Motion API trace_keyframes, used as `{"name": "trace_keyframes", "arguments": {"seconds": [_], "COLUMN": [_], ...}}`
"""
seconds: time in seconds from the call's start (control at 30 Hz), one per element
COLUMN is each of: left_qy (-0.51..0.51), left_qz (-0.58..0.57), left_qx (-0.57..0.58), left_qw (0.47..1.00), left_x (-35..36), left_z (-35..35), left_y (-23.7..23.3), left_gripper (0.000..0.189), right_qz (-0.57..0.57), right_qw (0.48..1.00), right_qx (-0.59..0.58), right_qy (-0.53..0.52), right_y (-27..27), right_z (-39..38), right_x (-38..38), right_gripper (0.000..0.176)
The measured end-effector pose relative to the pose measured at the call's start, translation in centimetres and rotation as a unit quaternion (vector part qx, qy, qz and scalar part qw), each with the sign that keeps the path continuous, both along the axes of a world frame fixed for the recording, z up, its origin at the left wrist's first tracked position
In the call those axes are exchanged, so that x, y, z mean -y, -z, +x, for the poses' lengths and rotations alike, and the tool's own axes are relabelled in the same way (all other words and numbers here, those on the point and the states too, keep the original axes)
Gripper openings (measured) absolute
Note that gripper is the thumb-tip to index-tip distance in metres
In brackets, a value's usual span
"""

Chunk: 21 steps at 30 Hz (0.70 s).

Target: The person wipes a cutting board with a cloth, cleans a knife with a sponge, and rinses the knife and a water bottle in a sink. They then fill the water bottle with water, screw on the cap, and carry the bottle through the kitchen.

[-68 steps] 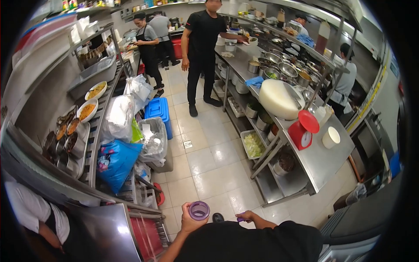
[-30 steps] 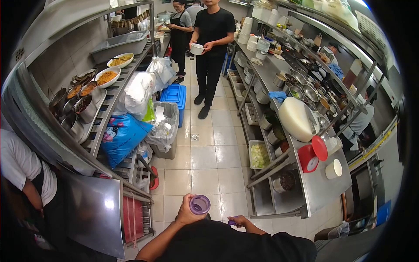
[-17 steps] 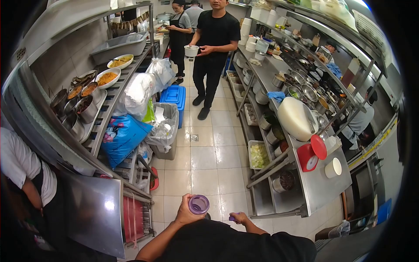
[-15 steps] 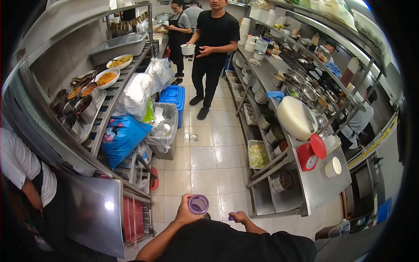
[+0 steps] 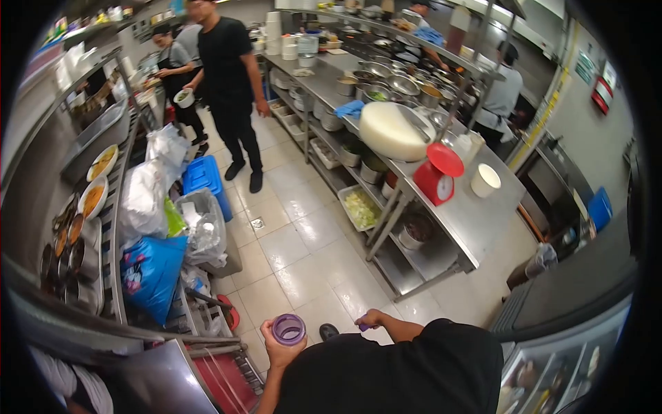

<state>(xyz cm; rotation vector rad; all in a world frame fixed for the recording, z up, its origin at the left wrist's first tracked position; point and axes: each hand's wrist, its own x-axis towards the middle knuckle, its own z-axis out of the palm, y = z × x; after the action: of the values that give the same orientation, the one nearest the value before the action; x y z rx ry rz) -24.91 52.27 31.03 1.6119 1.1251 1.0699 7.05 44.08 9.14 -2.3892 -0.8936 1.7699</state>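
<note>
My left hand [image 5: 277, 350] is wrapped round a purple translucent jar [image 5: 289, 330], held upright with its mouth open toward the camera. The inside of the jar shows no clear contents. To the right, my right hand [image 5: 373, 318] is closed on a small purple object [image 5: 363, 326], perhaps a lid, mostly covered by the fingers. Both hands are in front of my body, above the tiled floor [image 5: 303, 276], and apart from each other.
A steel table [image 5: 476, 228] at right holds a red scale [image 5: 438, 181], a white tub [image 5: 486, 180] and metal bowls. At left are a rack, a blue bag [image 5: 153, 276] and a bin [image 5: 224, 241]. A person in black [image 5: 231, 83] stands ahead; other people are farther back.
The view has swung to the right, shifting the table leftward. The person in black has turned and lowered one arm. Both my hands keep their hold.
</note>
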Motion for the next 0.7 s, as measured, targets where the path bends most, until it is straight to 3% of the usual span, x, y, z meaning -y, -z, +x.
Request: {"name": "trace_keyframes", "arguments": {"seconds": [0.07,0.13,0.27,0.3,0.37,0.4,0.47,0.5,0.53,0.6,0.7], "left_qy": [0.008,0.013,0.027,0.035,0.033,0.024,0.026,0.023,0.025,0.013,-0.003], "left_qz": [-0.01,-0.022,-0.022,-0.024,-0.013,0.0,-0.004,-0.008,-0.01,0.007,-0.016], "left_qx": [-0.005,-0.009,-0.009,0.003,-0.002,-0.006,-0.005,-0.003,-0.005,-0.023,-0.021], "left_qw": [1.0,1.0,0.999,0.999,0.999,1.0,1.0,1.0,1.0,1.0,1.0], "left_x": [0.1,0.2,0.1,0.1,0.0,0.1,0.1,0.1,0.1,0.0,0.2], "left_z": [-0.2,-0.1,0.0,0.1,0.2,0.2,0.3,0.3,0.2,-0.1,0.0], "left_y": [0.5,1.0,1.6,1.8,2.3,2.3,2.1,2.0,2.2,2.4,1.1], "left_gripper": [0.082,0.083,0.084,0.083,0.081,0.079,0.08,0.08,0.08,0.08,0.08], "right_qz": [0.035,0.02,0.079,0.08,0.14,0.141,0.163,0.157,0.155,0.128,0.121], "right_qw": [0.993,0.958,0.861,0.858,0.804,0.802,0.879,0.92,0.92,0.981,0.992], "right_qx": [-0.036,-0.18,-0.372,-0.372,-0.467,-0.467,-0.386,-0.304,-0.305,-0.11,-0.024], "right_qy": [0.104,0.222,0.338,0.345,0.341,0.345,0.23,0.19,0.192,0.09,0.039], "right_y": [-0.3,-1.2,-5.8,-6.4,-7.2,-7.4,-7.5,-7.5,-7.4,-6.2,-3.9], "right_z": [-0.1,-0.1,-1.1,-1.4,-2.0,-2.1,-2.4,-2.5,-2.6,-2.7,-2.2], "right_x": [-0.1,-1.2,-4.1,-4.7,-5.4,-5.8,-6.4,-6.5,-6.3,-6.0,-3.9], "right_gripper": [0.046,0.048,0.051,0.051,0.05,0.05,0.05,0.059,0.059,0.058,0.059]}}
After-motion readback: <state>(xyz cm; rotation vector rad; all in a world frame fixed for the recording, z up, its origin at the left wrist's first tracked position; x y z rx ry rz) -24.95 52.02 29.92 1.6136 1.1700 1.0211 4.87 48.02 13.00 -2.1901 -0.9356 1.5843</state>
